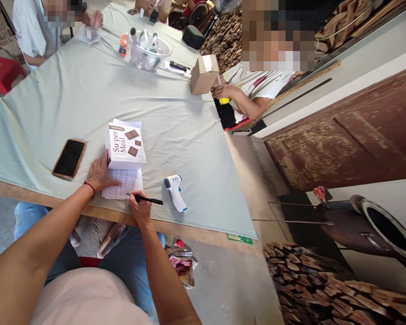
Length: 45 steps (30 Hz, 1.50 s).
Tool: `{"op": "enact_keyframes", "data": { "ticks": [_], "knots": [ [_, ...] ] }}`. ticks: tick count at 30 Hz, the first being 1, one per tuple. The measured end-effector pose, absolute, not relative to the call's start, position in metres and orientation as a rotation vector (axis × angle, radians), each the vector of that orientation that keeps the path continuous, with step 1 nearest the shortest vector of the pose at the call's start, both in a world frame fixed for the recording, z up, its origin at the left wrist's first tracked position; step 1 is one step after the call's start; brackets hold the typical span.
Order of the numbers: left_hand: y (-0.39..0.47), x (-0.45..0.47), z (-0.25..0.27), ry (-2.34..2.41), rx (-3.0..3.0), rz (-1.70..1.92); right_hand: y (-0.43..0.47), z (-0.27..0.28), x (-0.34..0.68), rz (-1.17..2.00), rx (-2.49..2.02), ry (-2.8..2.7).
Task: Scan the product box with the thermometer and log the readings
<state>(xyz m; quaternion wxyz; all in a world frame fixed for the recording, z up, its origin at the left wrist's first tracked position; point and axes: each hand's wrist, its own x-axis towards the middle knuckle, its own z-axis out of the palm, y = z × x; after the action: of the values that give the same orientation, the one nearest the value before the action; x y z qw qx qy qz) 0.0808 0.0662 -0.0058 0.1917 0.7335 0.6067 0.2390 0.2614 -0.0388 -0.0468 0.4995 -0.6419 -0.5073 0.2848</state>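
The right hand (141, 209) grips a pen (150, 200) at the paper (131, 180); the left hand (99, 174), grip wide, rests beside the box (126, 146), thumb on the paper.

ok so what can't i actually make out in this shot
- Handwriting on the paper: too small to read in the head view.
- Middle of the paper, head view: covered by the white box.
- Any reading on the thermometer, head view: its display is too small.
- Contents of the cardboard box, head view: hidden by its walls.
- Rest of the firewood, head view: cut off by the bottom edge.
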Motion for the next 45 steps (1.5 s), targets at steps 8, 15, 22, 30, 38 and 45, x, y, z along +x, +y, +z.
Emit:
{"op": "enact_keyframes", "data": {
  "ticks": [8, 15, 22, 30, 38, 45],
  "knots": [
    [0.065, 0.081, -0.004, 1.709, 2.066, 0.663, -0.038, -0.046, 0.261, 0.698, -1.545, -1.211],
    [0.065, 0.081, -0.001, 1.713, 2.068, 0.645, -0.038, -0.044, 0.261, 0.701, -1.555, -1.194],
    [0.066, 0.080, -0.005, 1.701, 2.070, 0.675, -0.038, -0.042, 0.261, 0.690, -1.557, -1.188],
    [0.066, 0.080, -0.006, 1.692, 2.063, 0.697, -0.039, -0.041, 0.262, 0.677, -1.539, -1.198],
    [0.066, 0.077, -0.007, 1.665, 2.010, 0.744, -0.039, -0.044, 0.262, 0.658, -1.545, -1.229],
    [0.085, 0.075, -0.017, 1.647, 1.647, 1.012, -0.042, -0.037, 0.263, 0.491, -1.527, -1.103]
  ]
}}
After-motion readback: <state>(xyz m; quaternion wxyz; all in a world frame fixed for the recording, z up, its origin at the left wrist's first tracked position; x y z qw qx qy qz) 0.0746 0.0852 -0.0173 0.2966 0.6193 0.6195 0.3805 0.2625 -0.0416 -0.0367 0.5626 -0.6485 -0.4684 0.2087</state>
